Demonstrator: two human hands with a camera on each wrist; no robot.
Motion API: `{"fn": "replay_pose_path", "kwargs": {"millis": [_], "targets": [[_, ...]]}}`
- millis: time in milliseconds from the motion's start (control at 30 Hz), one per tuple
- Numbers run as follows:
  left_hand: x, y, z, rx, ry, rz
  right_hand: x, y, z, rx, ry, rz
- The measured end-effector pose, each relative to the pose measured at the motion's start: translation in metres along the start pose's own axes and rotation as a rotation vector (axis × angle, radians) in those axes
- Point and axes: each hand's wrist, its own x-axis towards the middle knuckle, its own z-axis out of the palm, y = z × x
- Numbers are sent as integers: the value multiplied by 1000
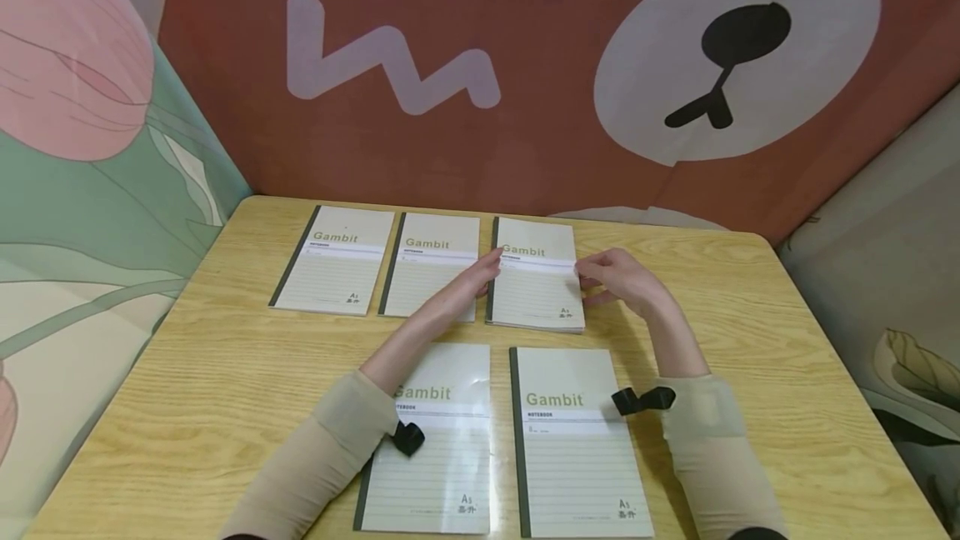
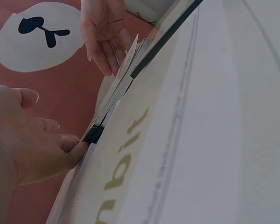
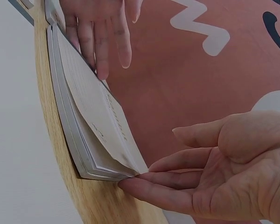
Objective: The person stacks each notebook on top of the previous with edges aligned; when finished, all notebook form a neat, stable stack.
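Observation:
A small stack of Gambit notebooks [image 1: 534, 282] lies at the right end of the back row, dark spine to the left. My left hand [image 1: 467, 283] touches the spine side with extended fingertips. On the opposite side, the fingertips of my right hand [image 1: 624, 280] touch the stack's right edge, thumb apart from the fingers. In the right wrist view, at least two notebooks [image 3: 95, 135] lie one on another, and the top one's cover and pages gape a little near the right fingertips. Neither hand grips the stack.
Two single-looking notebooks, one left [image 1: 341, 261] and one middle [image 1: 435, 261], share the back row. Nearer lie another pair, one [image 1: 442, 465] under the left forearm and one [image 1: 577, 465] beside the right forearm. The wooden table [image 1: 757, 407] meets a printed cloth wall behind.

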Motion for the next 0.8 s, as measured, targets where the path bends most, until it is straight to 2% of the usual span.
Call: {"fn": "replay_pose_path", "kwargs": {"millis": [500,800], "targets": [[-1,0,2,34,-15,8,2,1,-1,3,22,-4],[-2,1,1,17,-17,14,3,1,-1,6,25,3]]}}
